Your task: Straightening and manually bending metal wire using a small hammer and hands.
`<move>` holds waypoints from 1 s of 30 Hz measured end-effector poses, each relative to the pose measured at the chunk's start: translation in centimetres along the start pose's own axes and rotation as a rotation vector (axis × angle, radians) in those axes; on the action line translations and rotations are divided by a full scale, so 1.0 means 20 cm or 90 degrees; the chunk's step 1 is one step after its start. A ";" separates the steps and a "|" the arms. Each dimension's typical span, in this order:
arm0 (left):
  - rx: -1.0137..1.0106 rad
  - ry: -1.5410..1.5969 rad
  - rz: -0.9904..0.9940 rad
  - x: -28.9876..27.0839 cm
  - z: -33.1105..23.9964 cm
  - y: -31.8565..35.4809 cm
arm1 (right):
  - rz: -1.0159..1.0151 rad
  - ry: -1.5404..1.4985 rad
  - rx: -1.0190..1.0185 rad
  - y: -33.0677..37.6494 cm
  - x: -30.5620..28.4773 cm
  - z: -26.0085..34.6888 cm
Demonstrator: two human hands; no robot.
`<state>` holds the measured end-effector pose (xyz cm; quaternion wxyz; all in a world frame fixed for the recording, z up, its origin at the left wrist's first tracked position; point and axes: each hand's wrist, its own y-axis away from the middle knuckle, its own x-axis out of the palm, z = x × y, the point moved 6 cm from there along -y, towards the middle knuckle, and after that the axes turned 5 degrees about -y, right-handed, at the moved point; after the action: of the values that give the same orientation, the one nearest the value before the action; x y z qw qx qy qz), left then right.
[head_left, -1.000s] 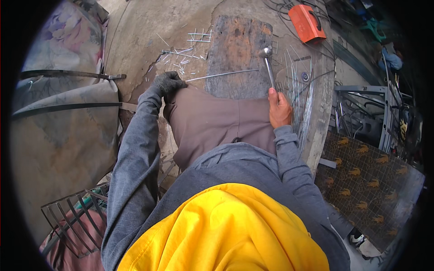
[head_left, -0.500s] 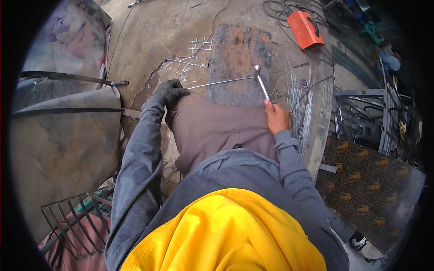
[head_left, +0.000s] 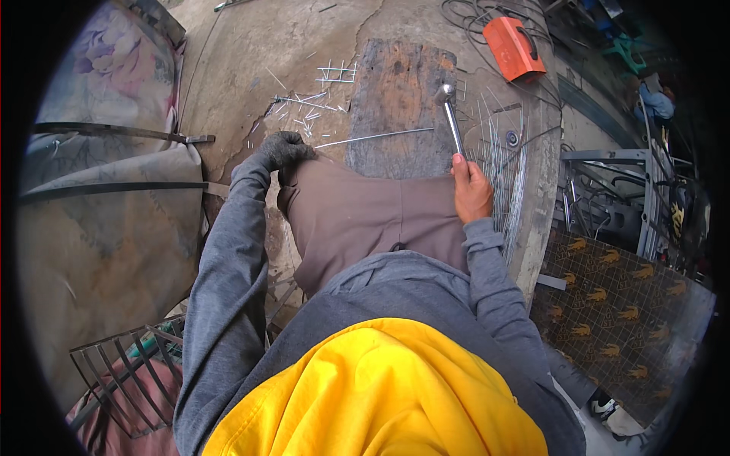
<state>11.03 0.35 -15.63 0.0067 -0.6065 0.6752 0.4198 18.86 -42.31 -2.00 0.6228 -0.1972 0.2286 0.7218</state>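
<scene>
My left hand [head_left: 285,151], in a dark grey glove, is closed around one end of a thin metal rod [head_left: 376,138]. The rod stretches rightward over a worn wooden board [head_left: 403,91] on the ground. My bare right hand [head_left: 473,190] grips the handle of a shiny metal hammer [head_left: 452,121]. The hammer's head is raised above the board's right edge, apart from the rod's free end. My knees, in brown cloth, hide the near edge of the board.
Short cut rod pieces [head_left: 308,118] and a small rod grid [head_left: 337,73] lie left of the board. Long thin rods [head_left: 508,178] lie to its right. An orange machine [head_left: 515,49] with cables stands at the far right. A person [head_left: 656,100] is further off at the right edge.
The hammer has risen from beside the rod's end, its head moving up and slightly right. My right hand has shifted a little to the right; the left still holds the rod.
</scene>
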 end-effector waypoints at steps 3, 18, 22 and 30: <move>0.017 0.010 0.007 0.00 -0.01 -0.02 | 0.017 0.026 0.019 -0.01 0.01 0.00; -0.028 -0.083 0.034 -0.03 -0.08 0.00 | 0.120 0.103 0.065 0.03 0.18 -0.22; 0.007 -0.045 0.063 -0.03 -0.09 -0.02 | 0.084 0.072 0.056 0.05 0.17 -0.21; -0.007 0.023 0.119 0.01 0.02 -0.11 | 0.049 0.055 0.047 0.02 0.13 -0.11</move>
<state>12.66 0.59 -17.25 -0.0480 -0.5481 0.7267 0.4112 18.16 -41.52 -5.19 0.5907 -0.1960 0.2895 0.7272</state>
